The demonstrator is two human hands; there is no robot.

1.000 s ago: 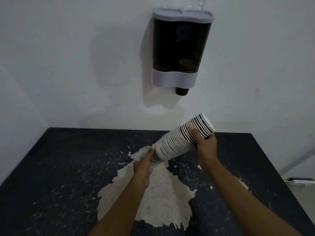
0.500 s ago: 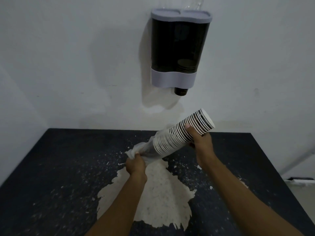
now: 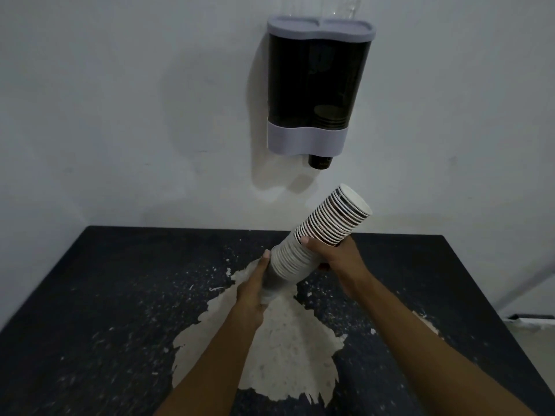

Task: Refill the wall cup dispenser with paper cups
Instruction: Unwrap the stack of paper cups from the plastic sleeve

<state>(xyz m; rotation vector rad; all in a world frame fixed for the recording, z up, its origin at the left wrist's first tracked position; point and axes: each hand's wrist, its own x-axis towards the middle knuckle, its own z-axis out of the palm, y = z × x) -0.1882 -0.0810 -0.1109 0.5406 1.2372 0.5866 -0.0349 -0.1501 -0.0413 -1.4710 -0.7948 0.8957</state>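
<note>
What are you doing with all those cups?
A person holds a stack of paper cups tilted over a worn dark table. The right hand grips the middle of the stack, and the left hand grips the clear plastic sleeve at its lower end. The wall cup dispenser above has its lid on and only a few cups in its right side.

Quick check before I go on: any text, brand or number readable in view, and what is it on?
Nothing reads clearly.
Stack of paper cups: small print on a dark band, too blurred to read.
Cup under the wall cup dispenser: faint marking, too small to read.
Dispenser body: none visible.
</note>
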